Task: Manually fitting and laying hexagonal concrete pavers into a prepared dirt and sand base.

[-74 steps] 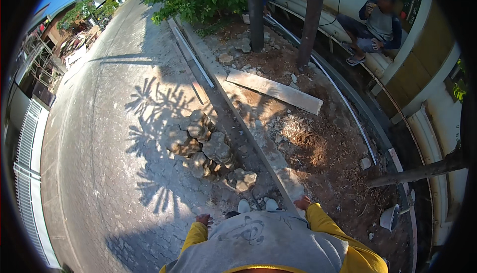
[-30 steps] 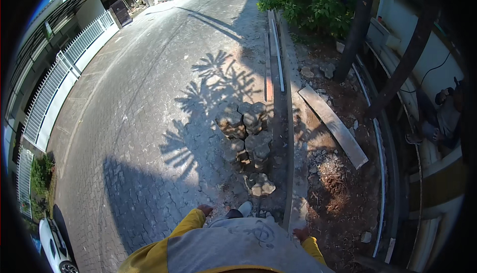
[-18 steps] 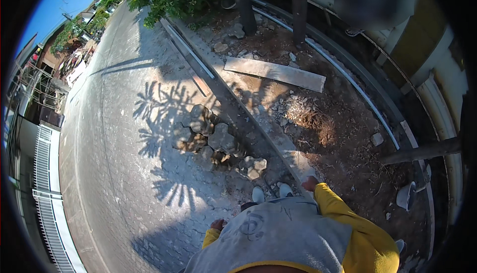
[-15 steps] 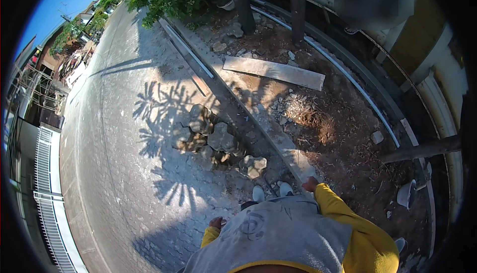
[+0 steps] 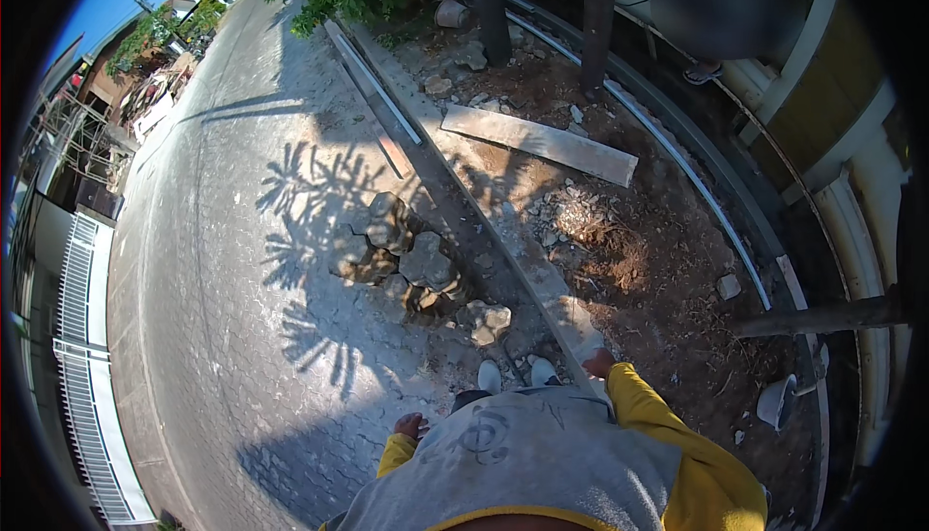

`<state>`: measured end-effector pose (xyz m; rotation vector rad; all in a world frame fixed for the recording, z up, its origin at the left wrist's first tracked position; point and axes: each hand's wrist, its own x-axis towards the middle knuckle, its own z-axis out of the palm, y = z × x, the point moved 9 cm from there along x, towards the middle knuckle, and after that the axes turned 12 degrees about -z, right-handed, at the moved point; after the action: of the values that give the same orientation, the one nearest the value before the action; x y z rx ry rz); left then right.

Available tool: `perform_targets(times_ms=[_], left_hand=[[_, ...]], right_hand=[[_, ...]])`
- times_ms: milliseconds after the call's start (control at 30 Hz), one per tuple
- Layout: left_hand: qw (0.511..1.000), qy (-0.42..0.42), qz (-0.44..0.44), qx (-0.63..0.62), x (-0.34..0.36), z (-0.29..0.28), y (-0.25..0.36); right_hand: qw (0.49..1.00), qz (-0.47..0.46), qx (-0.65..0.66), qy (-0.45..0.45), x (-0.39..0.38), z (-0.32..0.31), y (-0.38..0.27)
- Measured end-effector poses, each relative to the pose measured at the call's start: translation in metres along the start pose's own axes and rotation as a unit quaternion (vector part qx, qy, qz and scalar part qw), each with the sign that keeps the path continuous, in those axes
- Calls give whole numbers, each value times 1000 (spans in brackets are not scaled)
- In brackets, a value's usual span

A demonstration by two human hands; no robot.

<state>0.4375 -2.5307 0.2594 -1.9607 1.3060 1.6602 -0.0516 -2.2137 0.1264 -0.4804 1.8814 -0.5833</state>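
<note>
My left hand (image 5: 411, 425) hangs low beside my waist over the shaded paving, fingers loosely bent and a little apart, holding nothing that I can see. On the other side my right hand (image 5: 600, 364) hangs near the concrete kerb (image 5: 544, 291), fingers loosely curled and small in view; no object shows in it. Ahead of my shoes (image 5: 490, 376) lies a pile of grey paving blocks (image 5: 426, 262), some with brown soil on them. A few blocks (image 5: 484, 322) sit at its near end, closest to my feet. A thin dark bar (image 5: 513, 367) lies between my shoes.
A long concrete slab (image 5: 542, 144) lies on the soil to the right, near rubble (image 5: 581, 217). Tree trunks (image 5: 597, 28), a pale pipe (image 5: 687, 168) and a white bucket (image 5: 777, 402) stand beyond. A blurred person (image 5: 726, 9) is at upper right. Paved road (image 5: 194, 260) runs left.
The view has shifted slightly, so the pile sits a little lower left. Both hands still hang at my sides; no object has been picked up or moved.
</note>
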Motion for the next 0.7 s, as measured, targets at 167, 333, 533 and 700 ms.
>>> perform_targets(times_ms=[167,333,533,700], left_hand=[[999,29,42,5,-32,-25,-24],[977,113,70,165,19,-42,-57],[916,318,148,196,150,-8,64],[979,30,-84,-184,115,-141,-78]], right_hand=[[998,-1,-50,-29,-1,5,1],[977,8,56,-204,-16,108,-24],[929,31,-69,-362,-31,124,-118],[949,-19,46,-311,-35,116,-247]])
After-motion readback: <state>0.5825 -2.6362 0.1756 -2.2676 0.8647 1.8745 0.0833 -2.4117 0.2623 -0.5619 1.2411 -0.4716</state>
